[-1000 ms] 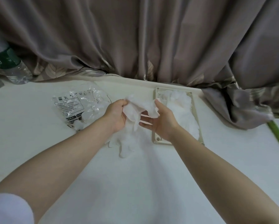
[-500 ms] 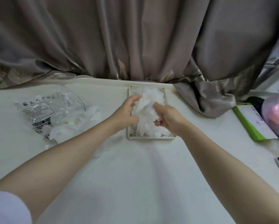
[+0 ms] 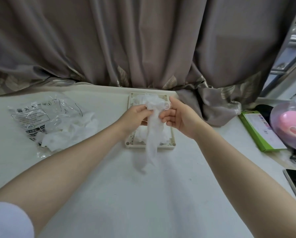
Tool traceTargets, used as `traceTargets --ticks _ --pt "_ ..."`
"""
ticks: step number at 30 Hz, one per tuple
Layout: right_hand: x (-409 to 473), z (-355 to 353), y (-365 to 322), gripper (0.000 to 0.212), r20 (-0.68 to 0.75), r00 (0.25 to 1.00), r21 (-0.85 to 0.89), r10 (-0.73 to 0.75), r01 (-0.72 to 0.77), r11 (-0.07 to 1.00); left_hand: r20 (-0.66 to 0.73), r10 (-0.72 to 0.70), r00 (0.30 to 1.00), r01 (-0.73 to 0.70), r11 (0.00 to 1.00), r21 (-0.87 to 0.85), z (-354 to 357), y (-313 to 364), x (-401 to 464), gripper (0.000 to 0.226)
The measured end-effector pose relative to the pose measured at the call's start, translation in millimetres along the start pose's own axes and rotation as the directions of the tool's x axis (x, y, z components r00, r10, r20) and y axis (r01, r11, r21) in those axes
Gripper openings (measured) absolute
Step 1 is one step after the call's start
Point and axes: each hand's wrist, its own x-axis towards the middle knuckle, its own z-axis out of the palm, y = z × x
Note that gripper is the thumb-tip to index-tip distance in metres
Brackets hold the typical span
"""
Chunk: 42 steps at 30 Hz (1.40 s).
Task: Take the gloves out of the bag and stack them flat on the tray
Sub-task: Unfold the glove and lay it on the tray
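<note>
White table (image 3: 143, 194), broadly bare toward near edge; curtain (image 3: 143, 40) along far edge. Above tray (image 3: 173, 144): glove (image 3: 152, 134) pinched by left hand (image 3: 135, 115) and right hand (image 3: 180, 117), both grips closed on cuff. Bag (image 3: 40, 117) well apart at left.

Thin translucent plastic glove (image 3: 152, 134), glossy clear crinkled plastic bag (image 3: 40, 115), matt cream plastic tray (image 3: 130, 144), smooth cloth curtain (image 3: 126, 40)

The glove (image 3: 152, 133) is translucent white, the tray (image 3: 172, 146) cream. The bag (image 3: 40, 115) on the left is clear with black print. The far curtain (image 3: 143, 40) is grey-brown, leaf-patterned along its hem. On the right, the box (image 3: 257, 134) is green.
</note>
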Motion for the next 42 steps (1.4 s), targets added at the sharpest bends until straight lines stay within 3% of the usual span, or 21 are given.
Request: traceTargets --ticks 3,7,12,16,18,21,23,26,29,31,33,35,36,39,42 --pt "-3.9 -9.1 -3.8 0.012 0.029 0.997 -0.085 -0.066 0.068 0.994 -0.013 -0.105 0.994 0.101 0.983 -0.156 -2.5 8.5 1.7 0.025" --pt "-2.8 -14.7 -6.0 0.020 -0.038 0.995 -0.205 -0.090 0.080 0.975 -0.008 -0.181 0.984 0.171 0.941 -0.293 -2.4 8.9 3.1 0.028" --pt "-2.4 -11.3 -12.4 0.018 -0.047 0.997 0.115 -0.054 0.059 0.992 -0.029 -0.224 0.974 0.207 0.935 -0.286 -1.2 3.6 6.5 0.027" --pt "-1.4 -8.4 -12.7 0.015 -0.024 0.999 0.100 -0.031 0.033 0.994 -0.121 -0.250 0.961 0.220 0.951 -0.216 6.5 -2.7 10.2 0.022" --pt "2.0 -10.0 -12.7 0.017 -0.090 0.994 0.112 -0.063 0.073 0.991 -0.192 -0.192 0.962 0.145 0.961 -0.236 8.9 -4.9 13.2 0.024" --pt "9.3 -17.3 -13.0 0.017 -0.337 0.935 -0.017 -0.111 0.112 0.994 -0.320 -0.002 0.947 -0.050 0.987 -0.154 7.0 -3.8 13.8 0.028" --pt "11.6 -19.6 -12.9 0.015 -0.412 0.906 -0.009 -0.092 0.097 0.995 -0.303 0.148 0.941 -0.148 0.989 0.024 4.9 -3.7 12.9 0.024" --pt "12.4 -18.1 -17.8 0.018 -0.358 0.931 0.091 -0.075 0.114 0.989 -0.195 0.233 0.953 -0.183 0.952 0.244 1.9 -6.0 15.0 0.030" --pt "10.5 -11.5 -23.7 0.015 -0.211 0.970 0.099 -0.122 0.145 0.984 -0.285 0.121 0.951 -0.015 0.937 0.348 0.5 -7.2 22.5 0.028" --pt "9.1 -7.2 -24.0 0.017 -0.149 0.972 0.000 -0.179 0.181 0.983 -0.276 -0.024 0.961 0.070 0.985 0.159 5.5 -4.4 22.4 0.025" --pt "7.6 -4.1 -21.7 0.022 -0.102 0.971 -0.089 -0.218 0.210 0.974 -0.072 -0.116 0.991 0.111 0.991 -0.074 11.1 -2.0 19.4 0.028" --pt "7.0 -2.7 -18.5 0.020 -0.042 0.973 -0.129 -0.228 0.221 0.967 0.116 -0.053 0.992 0.063 0.994 -0.092 16.5 -2.5 15.2 0.036" --pt "6.5 -1.9 -17.5 0.019 -0.025 0.974 -0.136 -0.227 0.221 0.966 0.143 -0.027 0.989 0.036 0.998 -0.057 18.8 -2.5 13.9 0.037" --pt "6.6 -1.7 -17.7 0.022 -0.091 0.970 -0.157 -0.227 0.212 0.965 -0.033 -0.072 0.997 0.073 0.997 0.033 19.2 -4.2 16.9 0.030" --pt "8.9 -8.4 -18.3 0.020 -0.246 0.947 -0.165 -0.209 0.171 0.971 -0.119 -0.128 0.985 0.126 0.992 -0.024 9.9 -5.5 15.6 0.008"
